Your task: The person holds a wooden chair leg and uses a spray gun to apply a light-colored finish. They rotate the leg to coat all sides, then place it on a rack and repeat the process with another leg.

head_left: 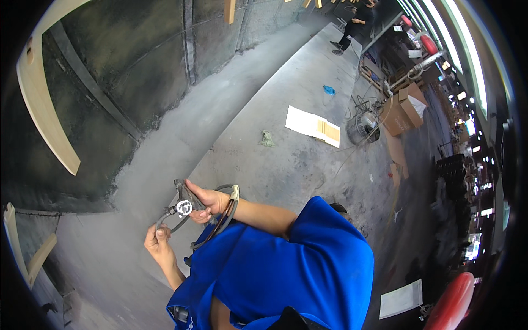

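In front of my blue shirt, my right hand (208,200) is closed round the grip of a spray gun (183,207), its round metal end facing up. Grey hose (235,206) loops round near my right wrist, with a pale wrapping on it. Lower and to the left, my left hand (158,241) pinches a thin grey hose (163,222) at the gun, thumb and fingers together. The fingers of my right hand are partly hidden by the gun.
Curved pale wooden pieces (47,104) hang at the left before a dark, dusty wall. On the floor lie a white sheet (302,121) and a crumpled rag (267,138). A metal pot with hoses (363,127) stands beside a cardboard box (393,114). Far off stands another person (352,26).
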Motion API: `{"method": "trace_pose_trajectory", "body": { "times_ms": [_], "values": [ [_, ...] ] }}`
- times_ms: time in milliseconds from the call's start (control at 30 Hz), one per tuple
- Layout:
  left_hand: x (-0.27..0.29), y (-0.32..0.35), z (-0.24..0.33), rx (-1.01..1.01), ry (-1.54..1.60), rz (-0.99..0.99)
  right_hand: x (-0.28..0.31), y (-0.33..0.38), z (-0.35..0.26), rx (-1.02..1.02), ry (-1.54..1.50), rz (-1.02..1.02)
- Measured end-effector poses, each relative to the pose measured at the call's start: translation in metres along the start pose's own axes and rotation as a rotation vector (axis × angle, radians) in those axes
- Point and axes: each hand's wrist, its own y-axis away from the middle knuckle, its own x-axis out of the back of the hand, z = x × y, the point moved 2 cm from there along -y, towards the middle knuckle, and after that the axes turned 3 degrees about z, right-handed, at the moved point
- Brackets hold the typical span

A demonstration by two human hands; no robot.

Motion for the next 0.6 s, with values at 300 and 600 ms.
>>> {"method": "trace_pose_trajectory", "body": {
  "times_ms": [300,600],
  "values": [
    [-0.032,-0.024,0.006,0.036,-0.051,-0.122,-0.002,0.031,-0.018,0.101,-0.064,0.042],
    [-0.047,-0.045,0.003,0.049,-0.078,-0.265,0.021,0.046,-0.014,0.220,-0.082,-0.008]
  ]
}}
